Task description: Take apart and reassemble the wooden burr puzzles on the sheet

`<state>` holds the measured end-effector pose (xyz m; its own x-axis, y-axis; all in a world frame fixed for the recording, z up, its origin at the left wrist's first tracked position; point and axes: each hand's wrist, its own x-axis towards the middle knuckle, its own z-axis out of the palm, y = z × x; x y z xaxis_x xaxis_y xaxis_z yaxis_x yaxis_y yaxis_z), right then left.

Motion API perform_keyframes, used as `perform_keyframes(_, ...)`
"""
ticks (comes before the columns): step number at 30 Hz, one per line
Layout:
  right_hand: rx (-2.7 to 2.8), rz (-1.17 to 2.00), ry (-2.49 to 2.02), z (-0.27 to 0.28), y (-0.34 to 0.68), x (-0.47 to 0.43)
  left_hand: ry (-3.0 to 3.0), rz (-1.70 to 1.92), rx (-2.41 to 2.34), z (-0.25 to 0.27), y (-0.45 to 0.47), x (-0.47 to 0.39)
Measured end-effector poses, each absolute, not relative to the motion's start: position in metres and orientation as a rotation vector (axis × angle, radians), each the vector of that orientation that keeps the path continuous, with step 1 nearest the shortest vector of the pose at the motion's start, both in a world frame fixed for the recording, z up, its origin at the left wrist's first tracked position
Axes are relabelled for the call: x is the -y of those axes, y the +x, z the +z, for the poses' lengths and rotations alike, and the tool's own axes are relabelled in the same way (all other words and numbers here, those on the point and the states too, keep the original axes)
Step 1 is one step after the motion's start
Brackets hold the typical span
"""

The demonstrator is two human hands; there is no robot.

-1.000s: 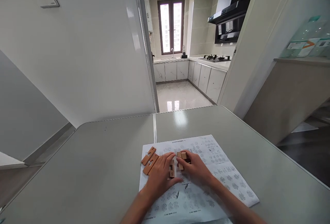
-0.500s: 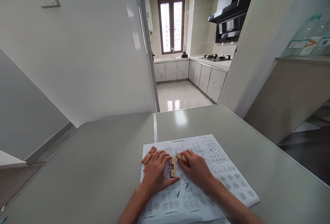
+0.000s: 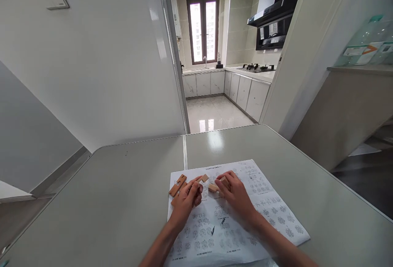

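A notched wooden block (image 3: 205, 178) is pinched in the fingers of my left hand (image 3: 186, 201), its light end sticking out toward the upper right. My right hand (image 3: 235, 193) is closed on another wooden block (image 3: 212, 188); its left end shows, and more pale wood appears between the fingers. How the pieces in that hand fit together is hidden. Left of my left hand lies a brown notched wooden block (image 3: 177, 185), with another partly covered by the fingers. Under both hands spreads a white printed sheet (image 3: 245, 242) with rows of small diagrams.
The sheet lies on a grey-green table (image 3: 107, 205) with a seam (image 3: 184, 152) running away from me. Beyond the table a doorway opens on a kitchen with a stove (image 3: 256, 68). Large clear bottles (image 3: 365, 46) stand on a ledge at the right.
My left hand has picked up the notched block that lay upright on the sheet beside it and turned it. My right hand has rolled slightly, its fingers lifted around its block.
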<state>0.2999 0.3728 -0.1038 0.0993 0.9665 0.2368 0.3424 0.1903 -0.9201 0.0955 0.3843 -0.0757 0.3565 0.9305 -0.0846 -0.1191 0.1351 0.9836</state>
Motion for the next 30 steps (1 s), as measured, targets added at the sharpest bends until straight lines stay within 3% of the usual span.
perform_keyframes(6, 1.297, 1.318, -1.123, -0.095, 0.306, -0.373, 0.968, 0.834, -0.744, -0.075, 0.097, -0.381)
perform_keyframes(14, 1.401, 1.387, -0.998, -0.083, 0.303, -0.368, 1.143, 0.607, -0.795, -0.073, 0.103, -0.371)
perform_keyframes(22, 1.092, 1.688, -0.91, -0.09, 0.306, -0.373, 1.289, 0.67, -0.817, -0.078, 0.101, -0.374)
perform_keyframes(30, 1.074, 1.743, -0.739, -0.086, 0.31, -0.373, 1.227, 0.723, -0.894, -0.087, 0.103, -0.377)
